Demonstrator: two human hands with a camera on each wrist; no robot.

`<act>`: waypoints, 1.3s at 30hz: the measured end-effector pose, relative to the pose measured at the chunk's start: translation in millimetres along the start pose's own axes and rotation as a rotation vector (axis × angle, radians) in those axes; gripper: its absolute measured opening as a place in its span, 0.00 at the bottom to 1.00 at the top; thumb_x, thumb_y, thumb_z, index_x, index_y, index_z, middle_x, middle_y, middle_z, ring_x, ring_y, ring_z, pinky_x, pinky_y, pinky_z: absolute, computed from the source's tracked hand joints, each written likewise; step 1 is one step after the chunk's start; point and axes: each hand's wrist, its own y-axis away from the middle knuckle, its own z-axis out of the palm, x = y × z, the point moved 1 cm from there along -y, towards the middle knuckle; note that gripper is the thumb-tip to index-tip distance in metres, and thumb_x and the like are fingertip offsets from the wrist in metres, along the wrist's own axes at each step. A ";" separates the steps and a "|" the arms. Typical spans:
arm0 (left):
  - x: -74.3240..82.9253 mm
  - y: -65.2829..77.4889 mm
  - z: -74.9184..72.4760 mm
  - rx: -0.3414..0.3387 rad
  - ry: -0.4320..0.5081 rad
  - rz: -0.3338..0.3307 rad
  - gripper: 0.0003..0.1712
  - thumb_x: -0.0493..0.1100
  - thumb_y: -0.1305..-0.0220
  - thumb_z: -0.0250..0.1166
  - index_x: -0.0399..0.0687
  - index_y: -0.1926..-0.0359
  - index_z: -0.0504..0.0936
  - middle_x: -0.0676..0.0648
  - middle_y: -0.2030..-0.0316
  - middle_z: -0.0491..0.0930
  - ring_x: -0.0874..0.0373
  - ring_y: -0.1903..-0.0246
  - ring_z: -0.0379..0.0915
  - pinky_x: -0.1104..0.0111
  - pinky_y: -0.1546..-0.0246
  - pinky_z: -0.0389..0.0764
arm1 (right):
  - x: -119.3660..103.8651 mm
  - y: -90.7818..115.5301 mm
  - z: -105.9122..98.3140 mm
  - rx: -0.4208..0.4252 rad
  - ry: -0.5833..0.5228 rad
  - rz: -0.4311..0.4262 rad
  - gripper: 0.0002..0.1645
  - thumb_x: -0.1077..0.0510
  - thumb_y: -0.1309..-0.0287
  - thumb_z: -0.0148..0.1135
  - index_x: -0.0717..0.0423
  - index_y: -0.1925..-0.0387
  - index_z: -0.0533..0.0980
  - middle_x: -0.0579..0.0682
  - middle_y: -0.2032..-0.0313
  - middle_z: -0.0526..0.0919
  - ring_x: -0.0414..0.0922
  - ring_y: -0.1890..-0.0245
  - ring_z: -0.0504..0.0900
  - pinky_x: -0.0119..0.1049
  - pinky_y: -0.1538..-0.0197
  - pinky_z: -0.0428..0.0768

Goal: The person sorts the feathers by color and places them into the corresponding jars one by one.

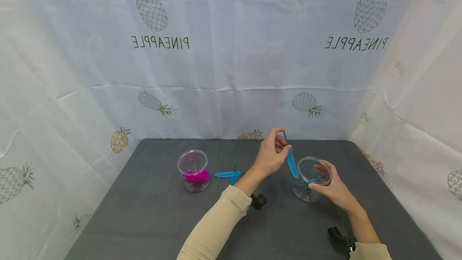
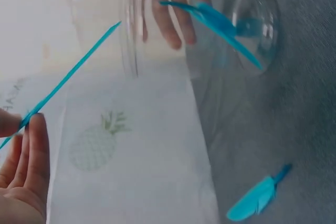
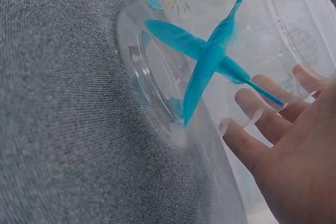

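Observation:
My left hand (image 1: 272,153) pinches a blue feather (image 1: 292,163) by its quill, vane hanging down beside the rim of a clear jar (image 1: 306,196). In the left wrist view, the held feather (image 2: 71,77) slants up toward the jar mouth. My right hand (image 1: 333,187) grips that upright jar from its right side, thumb near the front of the rim. Through the wall in the right wrist view, two blue feathers (image 3: 202,74) cross each other inside. More blue feathers (image 1: 227,174) lie on the table left of my left wrist, partly hidden by my forearm.
A second clear jar (image 1: 195,188), holding bright pink feathers (image 1: 196,177), stands on the left half of the dark grey table (image 1: 144,212). Pale curtains (image 1: 231,63) with pineapple prints hang behind and at both sides. Black straps (image 1: 258,202) are on my wrists.

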 end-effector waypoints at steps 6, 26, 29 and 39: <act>4.2 -3.1 11.8 0.102 0.048 0.045 0.28 0.33 0.29 0.63 0.43 0.33 0.64 0.43 0.60 0.76 0.60 0.64 0.81 0.77 0.63 0.81 | 0.1 -1.4 1.5 0.008 0.012 0.017 0.59 0.58 0.35 0.69 0.63 0.24 0.35 0.70 0.28 0.57 0.68 0.28 0.56 0.16 0.51 0.69; -12.3 19.9 57.5 -0.023 -0.261 0.117 0.20 0.38 0.30 0.67 0.42 0.41 0.72 0.50 0.63 0.81 0.66 0.66 0.79 0.84 0.61 0.76 | -0.5 -0.7 0.0 -0.012 -0.015 0.002 0.58 0.59 0.34 0.68 0.63 0.24 0.34 0.71 0.29 0.55 0.68 0.31 0.60 0.21 0.52 0.74; -12.3 23.5 59.7 -0.073 -0.403 0.148 0.16 0.42 0.30 0.67 0.44 0.44 0.78 0.53 0.61 0.83 0.64 0.62 0.79 0.83 0.58 0.75 | 0.2 -0.5 -0.3 -0.014 -0.018 -0.006 0.58 0.60 0.34 0.67 0.64 0.24 0.34 0.72 0.29 0.54 0.69 0.32 0.61 0.22 0.52 0.75; -14.9 25.5 52.1 -0.178 -0.614 0.205 0.15 0.50 0.26 0.63 0.52 0.44 0.84 0.54 0.49 0.81 0.61 0.47 0.75 0.75 0.43 0.73 | 1.4 -1.2 0.1 -0.005 0.006 -0.028 0.58 0.59 0.34 0.68 0.65 0.24 0.35 0.71 0.29 0.55 0.68 0.30 0.57 0.18 0.48 0.68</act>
